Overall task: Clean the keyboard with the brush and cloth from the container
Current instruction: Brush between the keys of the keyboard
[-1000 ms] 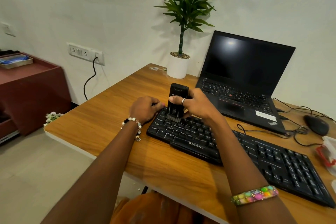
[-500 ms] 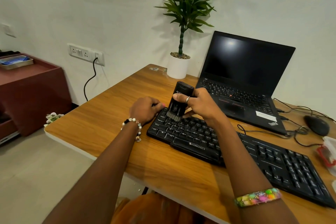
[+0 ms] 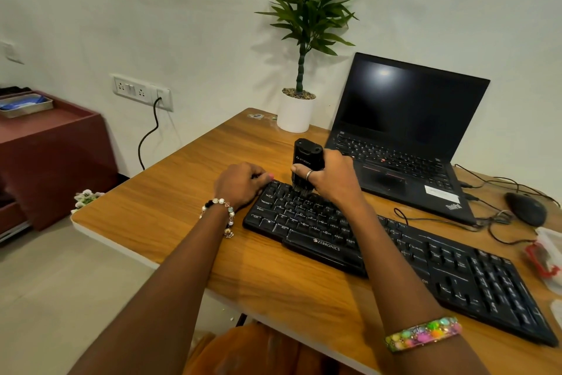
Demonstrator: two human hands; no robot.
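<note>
- Big wooden desk with a pale edge [image 3: 158,207] spreads out under my arms, filling the middle of the scene.
- Far right on it stands the open black laptop with a dark screen [image 3: 407,119], its front edge just behind my right hand.
- Stretching from the middle to the near right lies the long black Zebronics keyboard [image 3: 425,259], set at a slant across the desk.
- Far behind, against the wall, there's the green leafy plant in a white round pot [image 3: 296,113], left of the laptop.
- Off to the left, well apart from the desk, sits the dark red cabinet [image 3: 54,161] with a shallow metal tray [image 3: 27,105] on top.
- Far right, the black computer mouse [image 3: 527,209] rests among thin black cables.
- My right hand [image 3: 334,181], fingers and thumb curled tight round the black block-shaped brush [image 3: 307,158], holds it upright, bristles down on the keyboard's far left rows.
- My left hand [image 3: 240,184] sits at the keyboard's far left corner, fingers curled in and bearing on that edge; whether they grip it I cannot tell.
- At the right edge, a clear plastic packet with a red part [image 3: 544,256] lies beside the keyboard's right end.
</note>
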